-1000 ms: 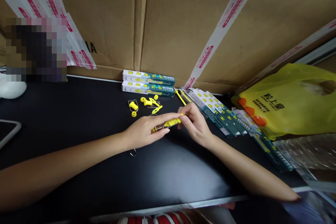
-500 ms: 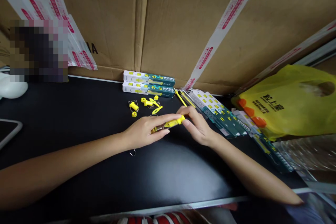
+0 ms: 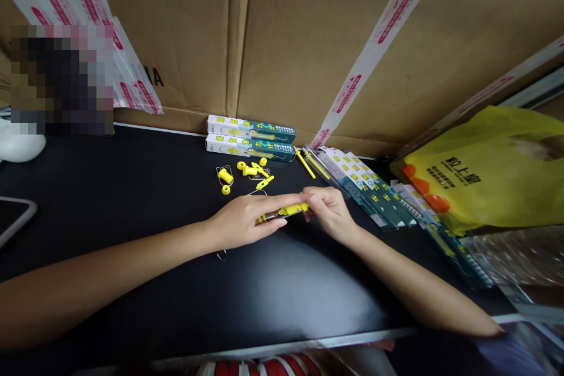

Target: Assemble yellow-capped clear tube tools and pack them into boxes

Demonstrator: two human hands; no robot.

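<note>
A clear-tubed spring scale with yellow parts [image 3: 293,210] lies across my fingers above the black table. My left hand [image 3: 240,220] is closed around its tube, thumb below and fingers along the top. At the tube's right end, my right hand [image 3: 330,211] pinches the yellow end, and its fingertips cover the cap. A metal hook [image 3: 221,255] shows below my left wrist; whether it joins the scale is hidden. Beyond my left hand lie loose yellow plugs [image 3: 225,176], small yellow pointer pieces [image 3: 264,182] and wire hooks.
Two printed boxes [image 3: 249,147] lie against the cardboard wall [image 3: 286,41]. Yellow rods [image 3: 305,163] and clear tubes rest beside flattened boxes [image 3: 365,188]. At right are another box [image 3: 445,235] and a yellow bag [image 3: 484,170]. A tablet-like device [image 3: 15,220] sits at left.
My right hand's fingers have curled further over the yellow end of the spring scale, covering more of its cap. My left hand keeps its hold in nearly the same place.
</note>
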